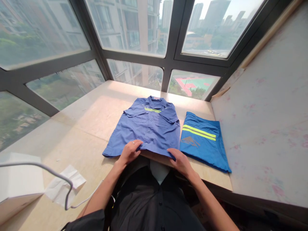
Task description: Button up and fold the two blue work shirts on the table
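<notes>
A blue-violet work shirt (149,125) lies front side up on the wooden surface, its collar toward the window and its short sleeves laid across the chest. A yellow reflective stripe crosses it below the collar. My left hand (132,151) pinches the bottom hem near the middle, a ring on one finger. The hem's right part is gripped by my right hand (179,160), with fingers curled under the cloth. Between both hands the hem hangs slightly over the front edge. To the right rests a folded bright blue garment (203,141) with yellow-grey stripes, apart from my hands.
The wooden surface (89,128) runs up to tall windows (134,29). A patterned wall (264,138) stands on the right. At the lower left are a white box (21,176), a crumpled paper (72,179) and a grey cable (54,173).
</notes>
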The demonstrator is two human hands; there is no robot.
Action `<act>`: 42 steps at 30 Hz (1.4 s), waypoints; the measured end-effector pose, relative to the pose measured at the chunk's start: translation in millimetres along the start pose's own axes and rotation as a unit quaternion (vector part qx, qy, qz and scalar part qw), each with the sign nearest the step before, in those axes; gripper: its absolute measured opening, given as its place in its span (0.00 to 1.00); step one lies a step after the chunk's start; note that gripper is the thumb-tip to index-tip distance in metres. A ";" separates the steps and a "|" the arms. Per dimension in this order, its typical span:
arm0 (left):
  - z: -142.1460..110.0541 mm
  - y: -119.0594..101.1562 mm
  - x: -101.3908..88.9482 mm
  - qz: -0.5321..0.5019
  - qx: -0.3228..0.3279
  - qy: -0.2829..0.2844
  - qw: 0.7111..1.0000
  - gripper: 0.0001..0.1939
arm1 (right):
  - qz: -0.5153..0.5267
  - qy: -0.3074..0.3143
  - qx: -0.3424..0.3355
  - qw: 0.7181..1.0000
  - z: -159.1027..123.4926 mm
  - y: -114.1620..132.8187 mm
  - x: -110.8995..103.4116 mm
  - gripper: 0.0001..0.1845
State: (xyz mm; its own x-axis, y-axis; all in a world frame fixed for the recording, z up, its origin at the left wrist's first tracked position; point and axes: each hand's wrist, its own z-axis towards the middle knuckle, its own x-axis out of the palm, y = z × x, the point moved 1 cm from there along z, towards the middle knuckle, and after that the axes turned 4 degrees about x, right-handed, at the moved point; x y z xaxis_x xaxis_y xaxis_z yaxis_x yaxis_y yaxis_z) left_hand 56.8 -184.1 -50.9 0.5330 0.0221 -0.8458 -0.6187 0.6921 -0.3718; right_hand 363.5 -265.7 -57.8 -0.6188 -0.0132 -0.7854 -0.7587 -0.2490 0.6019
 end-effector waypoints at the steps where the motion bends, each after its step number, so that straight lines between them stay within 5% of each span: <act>1: 2.5 3.5 -3.7 0.007 -0.009 0.001 1.000 0.21 | 0.010 -0.026 0.010 1.000 5.9 0.7 -9.2 0.18; 8: 1.8 35.2 -42.9 0.052 -0.099 0.124 0.986 0.26 | 0.013 -0.133 0.019 0.991 39.4 5.7 -51.2 0.11; 12: -10.2 45.4 -68.5 0.084 -0.169 0.147 0.971 0.17 | 0.006 -0.154 0.035 0.987 49.2 4.6 -63.9 0.13; 16: -16.7 44.3 -92.6 0.115 -0.205 0.056 0.970 0.13 | 0.004 -0.197 0.059 0.979 58.0 3.7 -79.2 0.17; 21: -9.9 32.5 -117.6 0.165 -0.146 -0.058 0.974 0.15 | 0.029 -0.210 0.059 0.975 63.2 18.0 -102.4 0.17; 28: -10.5 2.2 -166.5 0.193 0.016 -0.206 0.959 0.13 | 0.118 -0.117 0.086 0.982 36.3 47.0 -146.3 0.22; 34: -15.9 -24.6 -210.2 0.256 0.038 -0.293 0.920 0.04 | 0.169 -0.090 0.095 0.977 11.3 58.2 -182.9 0.23; 37: -7.7 -20.2 -218.2 0.274 0.011 -0.243 0.930 0.08 | 0.206 -0.073 0.102 0.971 18.8 61.1 -189.3 0.24; 42: 26.9 20.0 -208.7 0.236 -0.094 -0.093 0.963 0.15 | 0.212 -0.021 0.103 0.972 66.6 50.2 -174.9 0.25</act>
State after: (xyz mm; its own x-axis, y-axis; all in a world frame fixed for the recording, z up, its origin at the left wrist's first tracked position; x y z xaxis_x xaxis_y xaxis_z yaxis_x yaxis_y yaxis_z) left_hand -51.3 -155.5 128.5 0.2499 0.4426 -0.8612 -0.9015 0.4309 -0.0401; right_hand 420.1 -211.3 119.4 -0.8892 -0.0316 -0.4564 -0.4556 -0.0306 0.8897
